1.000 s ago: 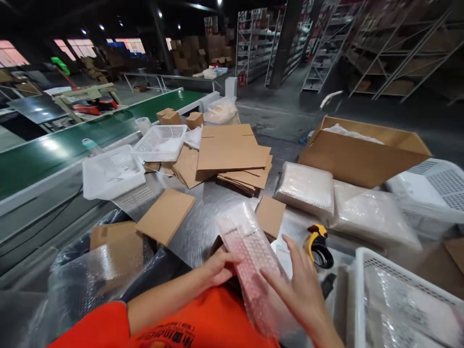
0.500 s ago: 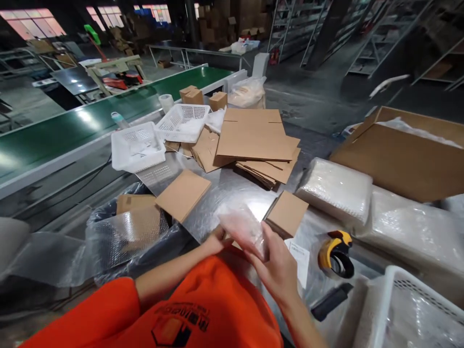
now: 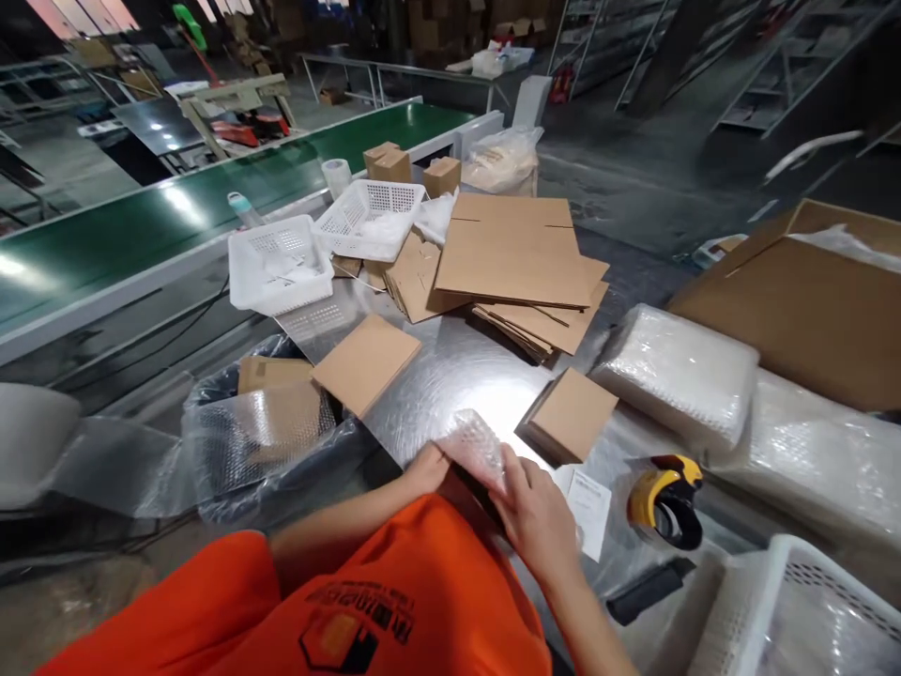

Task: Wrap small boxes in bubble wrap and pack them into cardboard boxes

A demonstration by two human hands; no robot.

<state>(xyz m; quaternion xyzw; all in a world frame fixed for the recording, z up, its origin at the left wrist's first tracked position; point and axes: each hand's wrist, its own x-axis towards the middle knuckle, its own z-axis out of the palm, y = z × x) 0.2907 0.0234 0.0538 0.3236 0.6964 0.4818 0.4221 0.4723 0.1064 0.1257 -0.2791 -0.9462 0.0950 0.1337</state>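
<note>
Both hands pinching one bubble-wrapped bundle (image 3: 477, 449) at the near edge of the steel table (image 3: 457, 376), close against the orange shirt (image 3: 394, 601). Left hand (image 3: 426, 468) curled on the bundle's left end, fingers closed on the wrap; right hand (image 3: 539, 512) laid over its right side, fingers pressed down on the film, thumb side hidden. Bundle lying low and nearly flat between the two palms, only its top hump showing above the fingers.

Compared with half a second back: bundle lower and more covered, no longer tilted up in front of the right hand; a full second back, held up long and slanted, much of its pinkish length in view. Hands drawn nearer the body since then.

Just right of the right hand, a white paper slip (image 3: 589, 512); beyond it a yellow tape dispenser (image 3: 665, 498) and a dark flat object (image 3: 644, 591). Just past the bundle, a small cardboard box (image 3: 570, 413); left of that, a flat carton (image 3: 366, 361) overhanging a bag-lined bin (image 3: 267, 441) holding bubble wrap. Farther out, a stack of flattened cartons (image 3: 513, 253), two white baskets (image 3: 282, 263), wrapped packs (image 3: 676, 371), a green conveyor (image 3: 141, 235).
</note>
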